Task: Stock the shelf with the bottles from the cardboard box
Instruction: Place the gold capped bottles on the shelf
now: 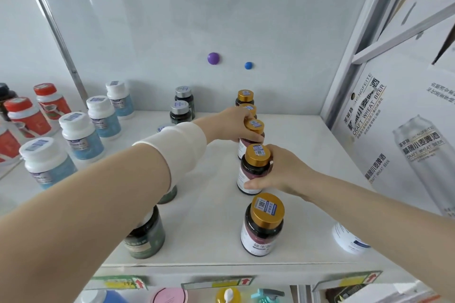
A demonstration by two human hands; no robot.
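Supervisor: Currently, what does each hand hold?

Operator: I read the left hand (234, 125) as clamped on the third gold-capped bottle (254, 130). Its fingers curl over the cap and its thumb lies across the shoulder. The right hand (280, 172) grasps the fourth gold-capped bottle (253, 167), with the thumb low on the label and the fingers wrapped round the far side below the cap.

Supervisor: State the position of the stock.

Operator: Both held bottles are upright on the shelf (209, 216), one directly behind the other. The base of the third is hidden, so I cannot confirm its contact with the shelf. Beyond the left fingertips, two rear gold-capped bottles (245, 97) continue the row toward the back wall, and the nearer one is partly covered by the fingers. On my side of the right thumb, the front gold-capped bottle (264, 224) stands apart and untouched.

Supervisor: And the surroundings?

Operator: Left of the left hand stand two silver-capped dark bottles (183, 97). Under the left forearm a dark green bottle (145, 236) is partly hidden. Farther left of that forearm runs a row of white-capped bottles (78, 135), then red-capped bottles (22, 115). Right of the right wrist a white bottle (349, 238) shows below the forearm, and I cannot tell whether it stands or lies. Beyond it is a beer-printed carton (394, 155).
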